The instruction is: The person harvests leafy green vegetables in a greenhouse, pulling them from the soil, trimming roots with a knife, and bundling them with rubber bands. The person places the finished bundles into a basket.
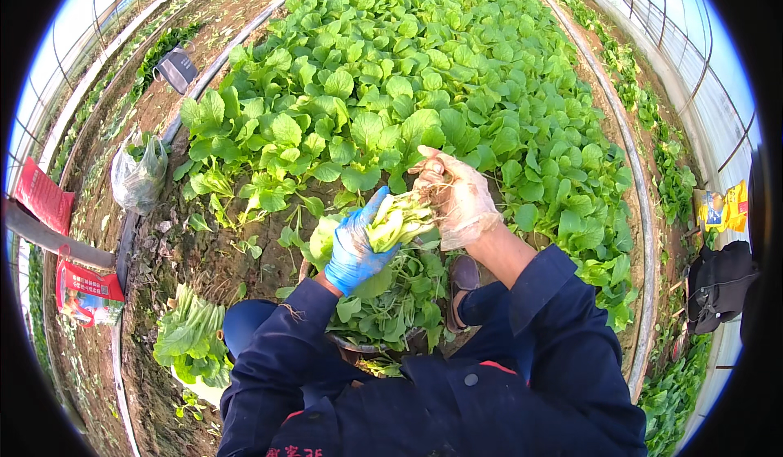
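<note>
My left hand (pixel 358 246), in a blue disposable glove, is closed around a bunch of leafy greens (pixel 400 219). The pale stems point right and the leaves hang out to the left. My right hand (pixel 462 194), in a clear plastic glove, has its fingers on the thin brown roots (pixel 435 195) at the stem end. Below both hands, between my knees, a round basin (pixel 361 345) holds loose green leaves (pixel 391 301); my sleeves hide part of it. A pile of picked greens (pixel 192 328) lies by my left knee with its stems upward.
A dense bed of growing greens (pixel 416 71) fills the ground ahead. Along its sides run pale pipes (pixel 636 151). At left are a clear plastic bag (pixel 139 175), a grey bag (pixel 177 68) and a red printed bag (pixel 89 292). A black bag (pixel 722 285) and yellow packets (pixel 722 207) sit at right.
</note>
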